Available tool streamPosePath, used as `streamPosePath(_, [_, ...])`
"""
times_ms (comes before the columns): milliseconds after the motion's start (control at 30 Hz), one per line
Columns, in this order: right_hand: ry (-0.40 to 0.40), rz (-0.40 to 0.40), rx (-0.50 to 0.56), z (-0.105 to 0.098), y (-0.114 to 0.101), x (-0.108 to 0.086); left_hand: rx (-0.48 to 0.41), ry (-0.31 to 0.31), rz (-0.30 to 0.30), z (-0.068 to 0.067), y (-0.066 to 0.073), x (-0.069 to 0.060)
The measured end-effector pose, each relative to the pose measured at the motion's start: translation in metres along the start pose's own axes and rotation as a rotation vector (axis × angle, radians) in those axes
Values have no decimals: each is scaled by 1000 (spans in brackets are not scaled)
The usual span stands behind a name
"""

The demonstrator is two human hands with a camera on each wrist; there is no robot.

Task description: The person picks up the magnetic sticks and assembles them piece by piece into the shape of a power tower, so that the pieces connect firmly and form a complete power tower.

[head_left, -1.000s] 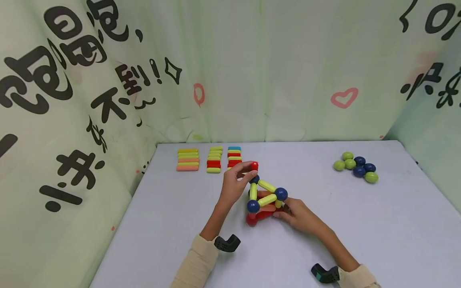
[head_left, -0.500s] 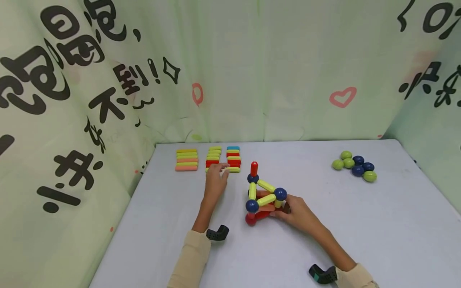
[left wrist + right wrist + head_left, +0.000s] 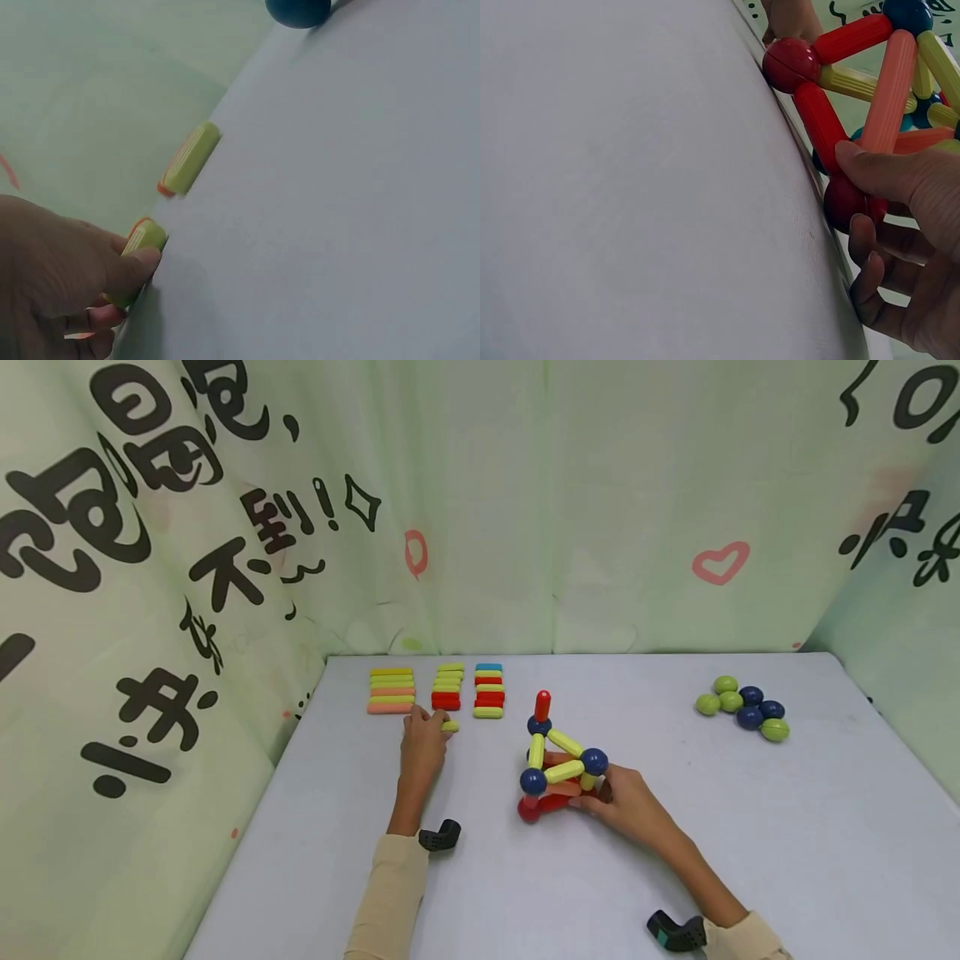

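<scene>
My left hand (image 3: 423, 745) pinches a yellow-green rod (image 3: 450, 726) between thumb and fingers, low at the front of the middle rod column. In the left wrist view the thumb lies along this same rod (image 3: 147, 237). Right of it stands a frame built of rods and balls (image 3: 564, 772), with blue balls above and red balls below. A red rod (image 3: 542, 706) stands upright on its rear blue ball. My right hand (image 3: 632, 806) grips the frame's lower right corner. In the right wrist view its thumb and fingers are about a dark red ball (image 3: 844, 202).
Three columns of rods lie at the back left: a yellow and orange one (image 3: 391, 691), a yellow and red one (image 3: 447, 686) and one with a blue rod on top (image 3: 488, 691). Green balls (image 3: 729, 701) and blue balls (image 3: 750, 718) cluster at the back right.
My left hand has left the upright red rod, moved left to the rod columns and drawn a yellow-green rod toward the front. The right hand keeps its hold on the frame.
</scene>
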State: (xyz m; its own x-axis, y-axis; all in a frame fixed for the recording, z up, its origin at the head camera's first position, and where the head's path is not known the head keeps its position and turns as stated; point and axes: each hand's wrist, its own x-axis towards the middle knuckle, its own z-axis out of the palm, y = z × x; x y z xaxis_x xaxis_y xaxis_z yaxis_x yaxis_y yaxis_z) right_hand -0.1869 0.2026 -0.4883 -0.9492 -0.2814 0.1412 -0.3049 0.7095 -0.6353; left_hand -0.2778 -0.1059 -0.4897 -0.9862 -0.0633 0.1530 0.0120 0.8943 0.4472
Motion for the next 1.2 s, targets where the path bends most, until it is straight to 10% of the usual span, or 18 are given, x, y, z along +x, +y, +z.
streamPosePath(133, [23, 23, -7, 1, 2, 0, -53, -71, 23, -2, 5, 2])
streamPosePath(367, [35, 25, -4, 1, 2, 0, -582, -273, 224, -22, 39, -4])
streamPosePath(500, [31, 28, 22, 2, 3, -1, -734, -272, 340, -37, 75, -23])
streamPosePath(800, [63, -68, 51, 5, 3, 0, -652, -153, 525, -40, 135, -64])
streamPosePath(1200, [59, -82, 55, 6, 0, 0, -402, 65, 594, -18, 159, -84])
